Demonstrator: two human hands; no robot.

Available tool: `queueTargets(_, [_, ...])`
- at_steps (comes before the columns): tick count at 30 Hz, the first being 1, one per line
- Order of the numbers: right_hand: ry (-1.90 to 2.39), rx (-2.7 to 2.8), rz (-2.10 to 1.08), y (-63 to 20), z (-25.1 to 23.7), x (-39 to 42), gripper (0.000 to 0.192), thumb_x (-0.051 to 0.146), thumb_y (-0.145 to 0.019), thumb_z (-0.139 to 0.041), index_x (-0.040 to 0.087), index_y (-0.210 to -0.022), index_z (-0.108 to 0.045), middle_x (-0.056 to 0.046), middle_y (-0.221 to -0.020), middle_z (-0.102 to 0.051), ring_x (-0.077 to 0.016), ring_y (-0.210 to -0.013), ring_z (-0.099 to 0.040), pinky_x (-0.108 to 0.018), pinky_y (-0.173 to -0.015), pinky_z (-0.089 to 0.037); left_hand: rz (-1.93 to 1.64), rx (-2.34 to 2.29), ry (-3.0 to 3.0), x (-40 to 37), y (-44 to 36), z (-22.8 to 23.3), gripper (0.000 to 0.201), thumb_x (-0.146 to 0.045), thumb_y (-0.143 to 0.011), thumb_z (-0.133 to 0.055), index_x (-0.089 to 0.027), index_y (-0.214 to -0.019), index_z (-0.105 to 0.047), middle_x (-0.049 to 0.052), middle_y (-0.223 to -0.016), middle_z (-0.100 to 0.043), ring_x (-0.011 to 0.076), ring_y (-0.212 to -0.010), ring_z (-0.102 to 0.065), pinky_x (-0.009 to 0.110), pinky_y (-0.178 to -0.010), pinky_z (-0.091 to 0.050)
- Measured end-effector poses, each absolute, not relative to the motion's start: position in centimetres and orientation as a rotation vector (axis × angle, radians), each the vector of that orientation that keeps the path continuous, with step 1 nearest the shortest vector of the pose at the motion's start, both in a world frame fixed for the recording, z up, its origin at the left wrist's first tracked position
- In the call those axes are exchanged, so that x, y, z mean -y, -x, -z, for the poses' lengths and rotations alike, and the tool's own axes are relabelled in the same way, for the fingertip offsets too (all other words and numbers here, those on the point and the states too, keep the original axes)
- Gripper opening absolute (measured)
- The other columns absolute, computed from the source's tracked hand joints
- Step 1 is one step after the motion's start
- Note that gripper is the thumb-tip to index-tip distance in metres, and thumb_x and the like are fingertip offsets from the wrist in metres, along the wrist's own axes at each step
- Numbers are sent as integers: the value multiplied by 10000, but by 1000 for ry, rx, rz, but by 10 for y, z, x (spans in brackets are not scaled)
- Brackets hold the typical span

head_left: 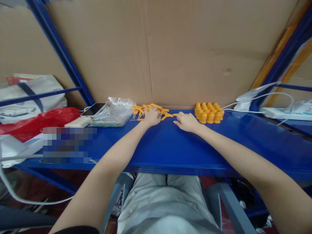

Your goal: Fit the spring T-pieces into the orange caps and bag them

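Head view: both hands at the orange parts on the blue surface [170,146].
My left hand [151,117] lay on the loose orange pieces [148,110], fingers spread, gripping nothing I could see; my right hand [186,122], fingers narrow, pinched one piece, with the upright cluster [209,112] just beyond them.

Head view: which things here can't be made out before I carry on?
- Loose orange parts, head view: too small to tell their shape; the left hand covers some.
- Right hand: what its fingertips touch is too small to see.
- Blurred patch on the blue shelf: pixelated.
- Clear bag: contents unreadable through glare.
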State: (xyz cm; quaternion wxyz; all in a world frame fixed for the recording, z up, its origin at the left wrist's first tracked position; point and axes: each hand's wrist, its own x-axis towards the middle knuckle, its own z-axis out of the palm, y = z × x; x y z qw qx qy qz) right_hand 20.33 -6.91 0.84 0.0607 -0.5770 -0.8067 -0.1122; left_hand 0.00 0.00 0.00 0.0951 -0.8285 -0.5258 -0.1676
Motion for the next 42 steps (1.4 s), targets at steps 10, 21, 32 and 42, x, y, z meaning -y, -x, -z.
queueTargets(10, [2015, 2274, 310, -222, -3, 54, 457, 154, -878, -450, 86, -1309, -586, -251, -1250, -673, -337, -1125, -672, -433, -860, -522, 300, 1554, 2542, 1, 2, -4, 460, -490, -911, -602, -257, -1300, -683, 131, -1582, -451, 416, -1498, -316, 736, -1197, -76])
queueTargets(21, [2021, 2174, 475, -227, -10, 56, 386, 165, -935, -429, 71, -1223, -668, -249, -1152, -728, -331, -1087, -700, -433, -902, -453, 453, 1509, 2500, 2, 2, -1, 372, -431, -940, -598, -229, -1240, -687, 155, -1496, -546, 381, -1436, -418, 740, -1178, -150])
queueTargets(32, [1409, 2280, 897, -223, -18, 61, 351, 246, -1028, -336, 102, -1194, -610, -204, -1054, -694, -317, -1000, -579, -409, -874, -290, 670, 1021, 2580, 23, -17, -12, 440, -268, -1020, -437, -193, -1445, -524, 144, -1566, -484, 273, -1482, -403, 571, -1242, -182])
queueTargets(42, [1289, 2390, 861, -218, -15, 62, 363, 244, -1035, -329, 106, -1221, -608, -193, -1095, -689, -313, -998, -586, -420, -897, -273, 694, 934, 2534, 24, -21, -16, 292, -254, -1000, -451, -194, -1143, -699, 103, -1096, -726, 262, -1134, -629, 556, -1186, -243])
